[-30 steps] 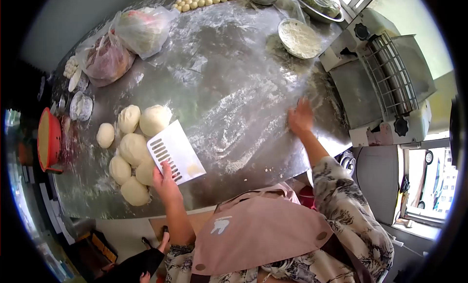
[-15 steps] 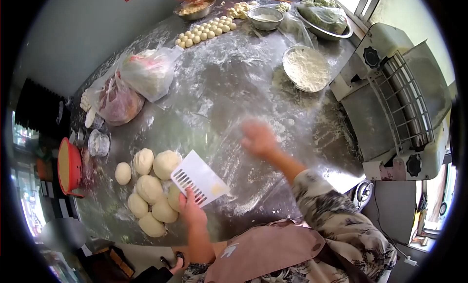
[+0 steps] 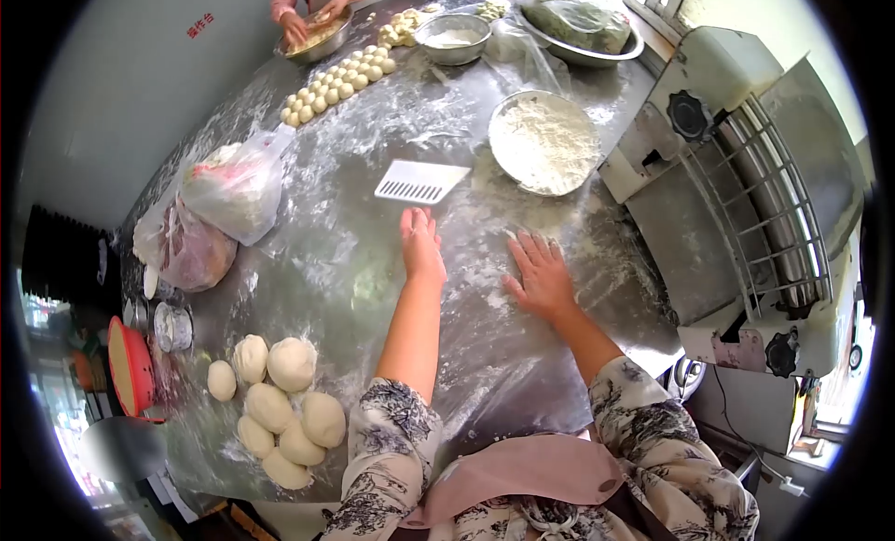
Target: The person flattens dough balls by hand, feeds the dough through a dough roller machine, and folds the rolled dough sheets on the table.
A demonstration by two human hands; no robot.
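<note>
A white plastic dough scraper (image 3: 421,181) with a slotted edge is above the middle of the steel worktop (image 3: 326,294). Just at its near edge are the stretched fingertips of my left hand (image 3: 423,247); I cannot tell whether they touch it. To the right, my right hand (image 3: 541,275) lies palm down on the floury surface, fingers spread and holding nothing. Nearby stands a bowl of flour (image 3: 544,142), beyond that hand. Several dough balls (image 3: 270,409) sit grouped at the lower left, left of my left forearm.
Plastic bags (image 3: 233,191) rest on the left, near a red container (image 3: 130,366). A dough roller machine (image 3: 746,215) stands at the right. Farther back are small dough pieces (image 3: 337,82), a metal bowl (image 3: 454,40) and a basin of greens (image 3: 578,28). A co-worker's hands (image 3: 312,19) work in another bowl.
My left hand has moved forward and right from beside the dough balls, and the scraper is now farther up the table. My right hand has come to rest flat, slightly right.
</note>
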